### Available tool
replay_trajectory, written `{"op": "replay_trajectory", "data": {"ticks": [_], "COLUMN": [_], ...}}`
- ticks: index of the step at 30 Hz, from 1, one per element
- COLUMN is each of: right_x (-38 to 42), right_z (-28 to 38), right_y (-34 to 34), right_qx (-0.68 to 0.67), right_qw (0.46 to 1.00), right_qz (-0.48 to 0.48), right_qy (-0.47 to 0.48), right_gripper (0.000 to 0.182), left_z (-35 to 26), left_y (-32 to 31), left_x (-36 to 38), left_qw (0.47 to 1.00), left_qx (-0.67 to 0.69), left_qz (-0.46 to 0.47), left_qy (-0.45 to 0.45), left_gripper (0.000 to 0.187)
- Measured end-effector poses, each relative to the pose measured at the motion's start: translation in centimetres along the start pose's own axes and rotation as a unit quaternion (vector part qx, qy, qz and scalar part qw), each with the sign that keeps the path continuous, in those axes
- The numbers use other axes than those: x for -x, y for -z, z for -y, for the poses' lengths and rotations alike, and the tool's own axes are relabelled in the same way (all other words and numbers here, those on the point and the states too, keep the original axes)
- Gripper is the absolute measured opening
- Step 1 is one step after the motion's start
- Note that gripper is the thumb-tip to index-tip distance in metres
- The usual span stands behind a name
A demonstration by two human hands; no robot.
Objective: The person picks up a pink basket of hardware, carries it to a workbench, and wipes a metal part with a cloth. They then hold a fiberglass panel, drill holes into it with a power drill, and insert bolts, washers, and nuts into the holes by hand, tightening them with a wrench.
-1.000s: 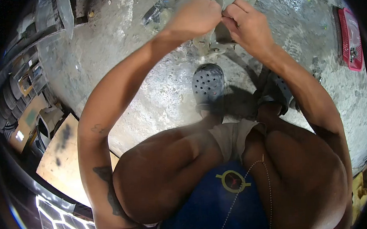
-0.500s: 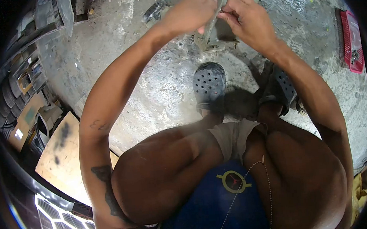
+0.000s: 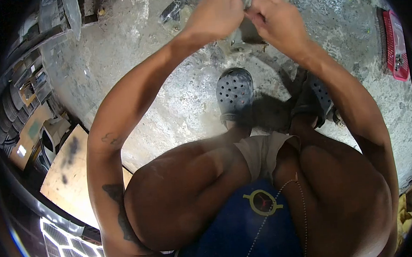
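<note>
At the top of the head view, my left hand (image 3: 219,17) is curled closed, its back toward me and most of its fingers hidden. Close beside it, my right hand (image 3: 278,18) has thumb and fingers pinched together; whatever is between them is too small to make out. Both hands are over a greyish upright part (image 3: 251,34), mostly covered by them. Its rounded foot (image 3: 240,49), with what looks like a bolt through it, shows just below my left hand, near the floor.
My feet in dark clogs (image 3: 235,93) rest on the stained concrete floor (image 3: 176,97). A pink basket (image 3: 396,46) with small items stands at the right. Along the left are a wooden board (image 3: 73,170) and stacked scrap pieces (image 3: 16,110). Dark plastic wrapping (image 3: 174,8) lies beyond my left hand.
My left hand has rolled so that its back faces up more, and its extended fingertip below is no longer visible. It now covers more of the grey part. My right hand stays nearly in place, still pinched.
</note>
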State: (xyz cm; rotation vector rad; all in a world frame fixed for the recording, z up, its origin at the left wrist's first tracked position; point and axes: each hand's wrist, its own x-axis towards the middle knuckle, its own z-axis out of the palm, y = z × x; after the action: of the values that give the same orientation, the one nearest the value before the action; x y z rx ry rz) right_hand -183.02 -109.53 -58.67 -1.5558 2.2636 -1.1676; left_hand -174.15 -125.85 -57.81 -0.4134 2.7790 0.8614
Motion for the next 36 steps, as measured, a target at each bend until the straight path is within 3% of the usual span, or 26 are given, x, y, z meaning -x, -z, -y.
{"op": "replay_trajectory", "data": {"ticks": [1, 3, 5, 10, 12, 13, 15, 21, 26, 36], "right_x": [0.5, 0.7, 0.5, 0.8, 0.7, 0.6, 0.5, 0.4, 1.3, 1.4], "right_z": [-0.4, -0.6, 0.2, -0.2, -0.1, -0.2, -0.1, 0.4, 0.5, 0.4], "right_y": [-0.8, -1.4, -1.5, -1.0, -0.9, -1.0, -1.1, -1.2, -1.8, -1.6], "right_qx": [0.016, 0.033, -0.131, -0.137, -0.114, -0.111, -0.108, -0.135, -0.258, -0.216], "right_qw": [1.000, 0.998, 0.983, 0.982, 0.986, 0.987, 0.988, 0.974, 0.926, 0.947], "right_qz": [-0.007, -0.016, -0.069, -0.013, 0.016, 0.009, -0.002, -0.007, -0.019, -0.021], "right_qy": [0.024, 0.050, -0.109, -0.130, -0.122, -0.118, -0.114, -0.179, -0.275, -0.235], "right_gripper": [0.015, 0.019, 0.021, 0.025, 0.027, 0.026, 0.024, 0.020, 0.019, 0.018], "left_z": [-1.2, -3.2, -3.0, -1.7, -0.3, -0.8, -2.3, -2.2, -1.7, -2.1], "left_y": [1.0, 3.1, 3.3, 2.8, 2.5, 2.8, 3.6, 3.6, 3.2, 3.2], "left_x": [-0.1, -0.6, -0.4, -0.5, -1.0, -1.0, -1.1, -0.8, -0.6, -0.4], "left_qw": [1.000, 0.968, 0.967, 0.961, 0.986, 0.986, 0.951, 0.935, 0.924, 0.914], "left_qx": [0.000, 0.122, 0.138, 0.176, 0.050, 0.049, 0.151, 0.227, 0.271, 0.303], "left_qz": [0.000, 0.132, 0.138, 0.139, 0.160, 0.161, 0.189, 0.199, 0.199, 0.188], "left_qy": [0.000, 0.175, 0.165, 0.161, 0.015, 0.016, 0.194, 0.186, 0.183, 0.194], "left_gripper": [0.040, 0.041, 0.041, 0.043, 0.045, 0.045, 0.044, 0.041, 0.038, 0.037]}}
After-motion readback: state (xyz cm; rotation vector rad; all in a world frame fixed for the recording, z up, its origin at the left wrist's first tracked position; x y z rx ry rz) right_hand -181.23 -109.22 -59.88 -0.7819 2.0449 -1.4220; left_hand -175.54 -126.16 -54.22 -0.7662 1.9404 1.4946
